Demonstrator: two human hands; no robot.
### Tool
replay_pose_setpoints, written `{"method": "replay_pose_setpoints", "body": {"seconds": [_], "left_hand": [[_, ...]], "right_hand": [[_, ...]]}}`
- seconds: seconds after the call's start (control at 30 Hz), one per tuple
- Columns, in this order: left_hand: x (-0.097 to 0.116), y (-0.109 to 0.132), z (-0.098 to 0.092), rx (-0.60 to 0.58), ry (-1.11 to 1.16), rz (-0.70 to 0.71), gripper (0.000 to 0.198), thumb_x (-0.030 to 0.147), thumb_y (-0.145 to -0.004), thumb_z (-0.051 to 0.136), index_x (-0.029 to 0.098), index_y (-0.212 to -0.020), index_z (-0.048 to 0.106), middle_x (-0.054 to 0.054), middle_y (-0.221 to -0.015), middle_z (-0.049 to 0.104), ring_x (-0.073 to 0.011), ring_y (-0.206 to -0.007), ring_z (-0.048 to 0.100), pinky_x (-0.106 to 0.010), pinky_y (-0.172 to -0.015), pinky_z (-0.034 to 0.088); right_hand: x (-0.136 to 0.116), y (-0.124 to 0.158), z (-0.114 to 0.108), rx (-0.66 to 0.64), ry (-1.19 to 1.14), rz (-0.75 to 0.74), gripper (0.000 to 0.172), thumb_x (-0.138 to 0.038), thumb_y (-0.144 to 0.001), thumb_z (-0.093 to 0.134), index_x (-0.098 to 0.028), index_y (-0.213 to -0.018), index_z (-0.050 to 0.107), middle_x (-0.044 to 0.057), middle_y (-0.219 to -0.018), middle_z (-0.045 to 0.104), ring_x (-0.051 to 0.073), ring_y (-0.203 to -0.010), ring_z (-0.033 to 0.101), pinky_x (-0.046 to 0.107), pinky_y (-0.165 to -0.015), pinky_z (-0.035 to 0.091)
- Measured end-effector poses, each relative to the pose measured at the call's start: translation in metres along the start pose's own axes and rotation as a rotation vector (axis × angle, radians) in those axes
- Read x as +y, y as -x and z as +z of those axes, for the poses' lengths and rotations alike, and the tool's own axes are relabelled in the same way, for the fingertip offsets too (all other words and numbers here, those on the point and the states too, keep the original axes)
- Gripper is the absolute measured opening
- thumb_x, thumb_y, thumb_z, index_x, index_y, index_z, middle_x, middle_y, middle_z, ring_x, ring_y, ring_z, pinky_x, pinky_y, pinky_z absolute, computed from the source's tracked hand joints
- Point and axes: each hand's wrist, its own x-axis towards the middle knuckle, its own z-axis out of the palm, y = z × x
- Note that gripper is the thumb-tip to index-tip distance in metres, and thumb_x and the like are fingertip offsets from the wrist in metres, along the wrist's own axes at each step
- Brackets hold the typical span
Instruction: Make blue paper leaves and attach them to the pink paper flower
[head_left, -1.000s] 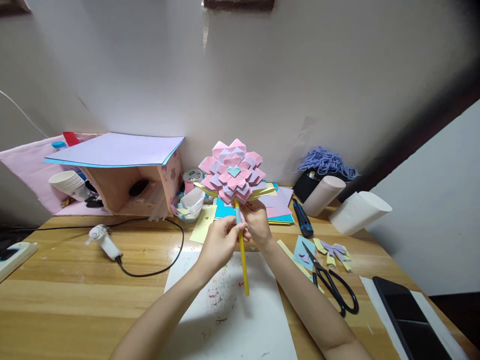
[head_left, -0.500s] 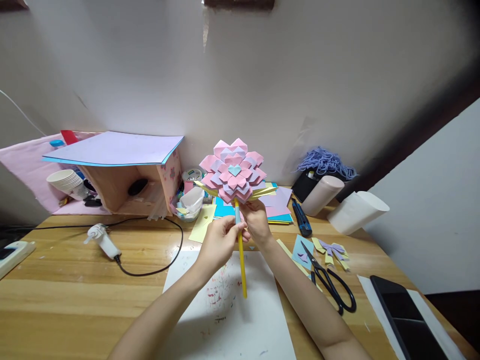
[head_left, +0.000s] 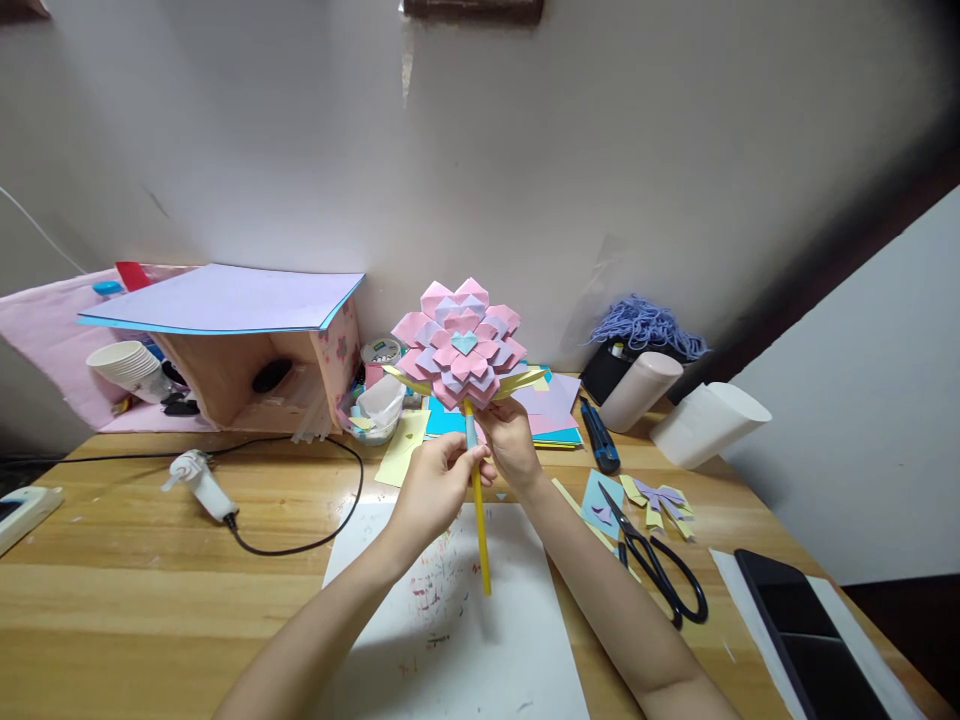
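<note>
A layered pink and lilac paper flower [head_left: 463, 343] with a pale blue heart at its centre stands upright above the table. Its stem [head_left: 481, 530] is yellow, with a light blue band near the top, and pale yellow paper leaves [head_left: 523, 381] spread below the petals. My left hand [head_left: 439, 480] pinches the stem between thumb and fingers at the blue band. Just under the petals, my right hand [head_left: 511, 440] is closed behind the stem by the right leaf; its fingertips are partly hidden. Below lies a white sheet [head_left: 450, 640] with coloured marks.
Scissors [head_left: 649, 560], a blue utility knife [head_left: 599, 436] and a paper bow [head_left: 660, 502] lie to the right, near a black phone [head_left: 810, 630]. A hot glue gun [head_left: 202, 486] with a looping cord lies left, before an open box [head_left: 247, 375]. Coloured paper [head_left: 559, 408] lies behind.
The whole view has shifted slightly, so everything appears a little further left. Both hands keep the same hold on the flower.
</note>
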Motion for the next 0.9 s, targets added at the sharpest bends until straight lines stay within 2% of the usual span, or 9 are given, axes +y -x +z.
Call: {"method": "replay_pose_setpoints", "body": {"seconds": [0.2,0.27,0.47,0.63,0.9], "left_hand": [[-0.002,-0.003,-0.004,0.047,-0.033,0.024,0.026,0.035,-0.079,0.051,0.017,-0.062,0.047,-0.003,-0.062,0.062,-0.0181,-0.066,0.064,-0.029,-0.064,0.05],[-0.004,-0.005,-0.004,0.063,-0.06,0.035,0.026,0.035,-0.079,0.051,0.017,-0.06,0.046,-0.003,-0.064,0.063,-0.0181,-0.066,0.064,-0.029,-0.063,0.049],[-0.012,-0.006,0.003,0.107,-0.141,0.068,0.026,0.033,-0.079,0.049,0.019,-0.058,0.046,-0.003,-0.06,0.064,-0.019,-0.064,0.064,-0.028,-0.061,0.048],[-0.016,-0.008,0.006,0.124,-0.16,0.081,0.023,0.031,-0.078,0.049,0.018,-0.06,0.051,-0.004,-0.064,0.067,-0.0189,-0.063,0.064,-0.028,-0.061,0.047],[-0.022,-0.009,0.006,0.094,-0.12,0.089,0.021,0.031,-0.08,0.046,0.019,-0.064,0.052,-0.004,-0.066,0.067,-0.0189,-0.066,0.064,-0.028,-0.063,0.048]], "right_hand": [[-0.013,0.003,-0.002,-0.167,-0.044,0.118,0.021,-0.034,-0.069,0.062,-0.019,-0.083,0.061,0.003,-0.077,0.062,0.015,-0.064,0.055,0.025,-0.052,0.044],[-0.015,0.005,-0.001,-0.185,-0.065,0.146,0.023,-0.035,-0.069,0.063,-0.018,-0.084,0.06,0.002,-0.077,0.062,0.012,-0.058,0.053,0.023,-0.048,0.042],[-0.012,0.009,0.005,0.025,0.021,0.214,0.031,-0.042,-0.064,0.068,-0.015,-0.074,0.056,-0.002,-0.061,0.055,0.006,-0.042,0.041,0.021,-0.036,0.032],[-0.014,0.01,0.006,0.051,0.037,0.234,0.032,-0.043,-0.063,0.068,-0.015,-0.066,0.054,-0.005,-0.052,0.049,0.006,-0.04,0.037,0.021,-0.036,0.029],[-0.018,0.009,0.005,0.1,0.064,0.233,0.029,-0.038,-0.061,0.07,-0.012,-0.064,0.057,-0.003,-0.056,0.05,0.006,-0.048,0.04,0.018,-0.038,0.029]]}}
